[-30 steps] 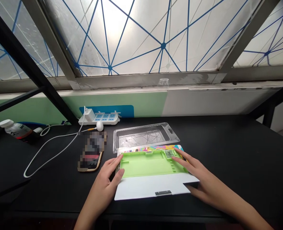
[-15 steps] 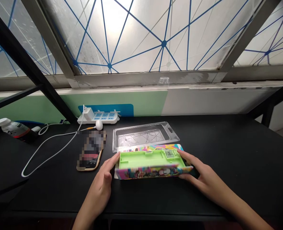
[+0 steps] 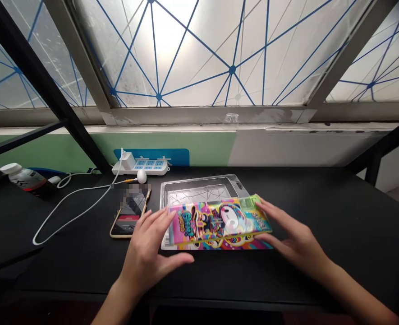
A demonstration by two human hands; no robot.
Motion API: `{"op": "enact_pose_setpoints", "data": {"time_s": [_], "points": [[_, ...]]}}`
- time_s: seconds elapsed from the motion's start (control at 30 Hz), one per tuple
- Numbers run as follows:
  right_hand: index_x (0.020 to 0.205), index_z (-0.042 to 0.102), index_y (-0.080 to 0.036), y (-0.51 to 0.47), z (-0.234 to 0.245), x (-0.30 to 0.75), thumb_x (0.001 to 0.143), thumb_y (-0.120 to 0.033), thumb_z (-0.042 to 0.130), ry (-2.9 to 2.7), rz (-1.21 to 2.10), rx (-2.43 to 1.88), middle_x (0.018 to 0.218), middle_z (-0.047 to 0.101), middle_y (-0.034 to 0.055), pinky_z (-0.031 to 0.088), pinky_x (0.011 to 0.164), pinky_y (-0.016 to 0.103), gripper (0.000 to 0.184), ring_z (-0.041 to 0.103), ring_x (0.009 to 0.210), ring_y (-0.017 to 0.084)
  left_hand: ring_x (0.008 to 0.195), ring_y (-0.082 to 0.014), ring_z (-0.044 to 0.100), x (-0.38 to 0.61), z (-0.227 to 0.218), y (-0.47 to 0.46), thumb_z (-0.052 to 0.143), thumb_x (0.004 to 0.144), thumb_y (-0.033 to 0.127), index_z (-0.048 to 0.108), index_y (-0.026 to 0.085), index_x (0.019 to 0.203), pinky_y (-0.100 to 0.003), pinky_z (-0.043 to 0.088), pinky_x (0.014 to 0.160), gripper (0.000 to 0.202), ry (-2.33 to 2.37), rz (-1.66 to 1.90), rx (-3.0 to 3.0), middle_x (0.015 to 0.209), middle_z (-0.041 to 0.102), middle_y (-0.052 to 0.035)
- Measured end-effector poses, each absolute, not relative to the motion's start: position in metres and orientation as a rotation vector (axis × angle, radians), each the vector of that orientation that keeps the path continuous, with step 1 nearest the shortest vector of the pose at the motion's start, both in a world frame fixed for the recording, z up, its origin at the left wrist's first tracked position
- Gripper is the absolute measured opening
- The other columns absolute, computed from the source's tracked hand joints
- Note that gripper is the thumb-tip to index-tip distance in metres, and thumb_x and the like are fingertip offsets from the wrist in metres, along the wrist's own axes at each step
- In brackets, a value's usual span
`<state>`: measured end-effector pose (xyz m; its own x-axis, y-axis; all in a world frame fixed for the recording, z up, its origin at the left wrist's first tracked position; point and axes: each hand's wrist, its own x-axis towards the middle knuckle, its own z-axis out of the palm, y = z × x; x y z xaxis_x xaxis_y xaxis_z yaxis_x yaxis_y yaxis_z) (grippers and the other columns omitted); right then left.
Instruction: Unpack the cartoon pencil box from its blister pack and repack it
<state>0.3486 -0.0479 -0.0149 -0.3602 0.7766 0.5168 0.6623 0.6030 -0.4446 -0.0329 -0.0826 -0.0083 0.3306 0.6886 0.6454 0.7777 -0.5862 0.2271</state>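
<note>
A colourful pencil case (image 3: 216, 222) with cartoon print and light green edges lies with its lid down, slightly tilted, over a printed card (image 3: 185, 247). My right hand (image 3: 290, 232) grips its right end, fingers at the far corner and thumb at the near corner. On the left end, the fingertips of my left hand (image 3: 148, 243) rest near the top edge. That hand's thumb is stretched out over the desk, apart from the case. Behind the case lies a clear plastic tray (image 3: 202, 183), partly covered by it.
To the left, a phone (image 3: 131, 212) lies beside a white cable (image 3: 64, 198). A power strip (image 3: 148, 167) stands against the wall, and a white-capped bottle (image 3: 26, 180) is at far left. A clear cup (image 3: 232, 118) sits on the window ledge. Black frame bars flank the desk.
The pencil case's green inside was showing; now its printed lid covers it. My left hand has moved up over the left end, thumb spreading out. My right hand stays at the right end.
</note>
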Motion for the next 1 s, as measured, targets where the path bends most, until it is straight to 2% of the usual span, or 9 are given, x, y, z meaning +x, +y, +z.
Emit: {"op": "enact_pose_setpoints", "data": {"time_s": [0.13,0.27,0.4,0.5,0.57,0.7,0.8,0.93,1.0], "points": [[0.145,0.055,-0.031,-0.001,0.017,0.337,0.091,-0.039,0.069,-2.029,0.159,-1.043,0.147,0.06,0.0079,0.05,0.11,0.047,0.056,0.059,0.131,0.033,0.111,-0.0318,0.069,-0.033,0.029,-0.033,0.063,0.092,0.061,0.038,0.018,0.151,-0.055,0.042,0.109,0.077,-1.364,-0.965,-2.411,0.127,0.071,-0.0167],[0.136,0.063,-0.024,0.039,0.013,0.317,0.092,-0.051,0.064,-1.876,0.221,-1.172,0.135,0.068,0.0111,0.054,0.102,0.049,0.051,0.066,0.12,0.033,0.113,-0.0338,0.067,-0.036,0.049,0.015,0.06,0.094,0.061,0.052,0.014,0.142,-0.054,0.044,0.106,0.067,-1.473,-0.829,-2.45,0.131,0.069,-0.0161],[0.132,0.066,-0.023,0.047,-0.019,0.306,0.091,-0.054,0.064,-1.878,0.32,-1.238,0.13,0.071,0.0125,0.054,0.101,0.05,0.052,0.068,0.117,0.033,0.115,-0.0329,0.065,-0.039,0.033,0.028,0.054,0.097,0.058,0.056,0.013,0.139,-0.052,0.045,0.104,0.061,-1.586,-0.864,-2.402,0.129,0.07,-0.0162],[0.131,0.066,-0.023,0.044,-0.036,0.307,0.091,-0.054,0.064,-1.93,0.305,-1.247,0.132,0.069,0.0133,0.05,0.106,0.052,0.051,0.063,0.125,0.034,0.115,-0.0346,0.064,-0.039,0.014,0.023,0.053,0.097,0.061,0.055,0.016,0.141,-0.061,0.036,0.11,0.063,-1.63,-0.599,-2.489,0.125,0.072,-0.0159],[0.133,0.065,-0.025,0.042,-0.04,0.308,0.091,-0.053,0.064,-1.945,0.302,-1.256,0.137,0.065,0.0136,0.048,0.109,0.053,0.051,0.058,0.131,0.033,0.115,-0.0352,0.063,-0.039,0.008,0.021,0.054,0.095,0.063,0.058,0.018,0.139,-0.063,0.034,0.11,0.063,-1.632,-0.477,-2.508,0.121,0.074,-0.0141],[0.135,0.063,-0.024,0.043,-0.036,0.308,0.092,-0.051,0.064,-1.993,0.313,-1.27,0.145,0.059,0.0149,0.044,0.113,0.053,0.052,0.052,0.138,0.033,0.109,-0.0349,0.062,-0.038,0.007,0.022,0.051,0.096,0.065,0.064,0.02,0.135,-0.054,0.046,0.099,0.06,-1.639,-0.426,-2.492,0.118,0.074,-0.0131],[0.135,0.063,-0.022,0.042,-0.032,0.307,0.092,-0.052,0.065,-2.018,0.299,-1.266,0.144,0.061,0.0156,0.043,0.113,0.055,0.053,0.05,0.139,0.033,0.109,-0.0343,0.061,-0.036,0.005,0.024,0.044,0.101,0.06,0.063,0.019,0.137,-0.049,0.051,0.093,0.058,-1.674,-0.429,-2.49,0.119,0.072,-0.0148],[0.132,0.065,-0.023,0.041,-0.034,0.307,0.087,-0.055,0.07,-2.04,0.271,-1.251,0.141,0.063,0.0151,0.043,0.112,0.058,0.056,0.053,0.136,0.035,0.119,-0.0347,0.059,-0.036,0.0,0.023,0.042,0.101,0.061,0.061,0.02,0.139,-0.048,0.051,0.098,0.059,-1.734,-0.431,-2.481,0.137,0.058,-0.0179],[0.13,0.067,-0.023,0.042,-0.036,0.307,0.09,-0.055,0.067,-2.07,0.283,-1.252,0.138,0.066,0.0148,0.043,0.111,0.059,0.052,0.054,0.135,0.035,0.124,-0.0354,0.057,-0.036,-0.002,0.022,0.043,0.099,0.064,0.059,0.019,0.14,-0.049,0.049,0.101,0.063,-1.742,-0.453,-2.489,0.144,0.051,-0.0193]]}}
